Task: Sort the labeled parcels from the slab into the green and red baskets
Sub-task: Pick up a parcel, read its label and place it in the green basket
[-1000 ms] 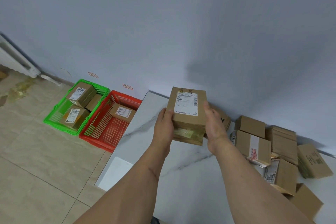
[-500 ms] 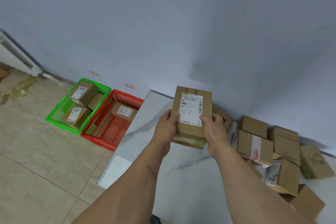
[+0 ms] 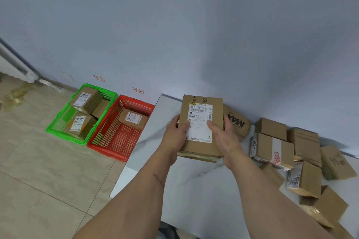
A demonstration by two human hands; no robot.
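Both hands hold one flat cardboard parcel [image 3: 202, 124] up over the white marble slab [image 3: 194, 196], its printed label and handwritten characters turned toward the camera. The left hand [image 3: 175, 136] grips the parcel's nine o'clock edge with the thumb curled onto the label face, and the right hand [image 3: 223, 137] grips the three o'clock edge the same way, thumb on the label; the other fingers are hidden behind the box. The parcel looks like a stiff, shallow carton, probably light, since it is carried easily at its sides; the dry cardboard should not slip, though the glossy label may be slicker under the thumbs. Holding the two long edges, as now, seems the safest place, and one hand could likely manage it. At about ten o'clock from the parcel, down on the tiled floor, stand the red basket [image 3: 108, 145] with one parcel inside and, touching it on its far side, the green basket [image 3: 58, 132] with several. From three to five o'clock a heap of unsorted parcels [image 3: 275, 147] lies on the slab against the wall.
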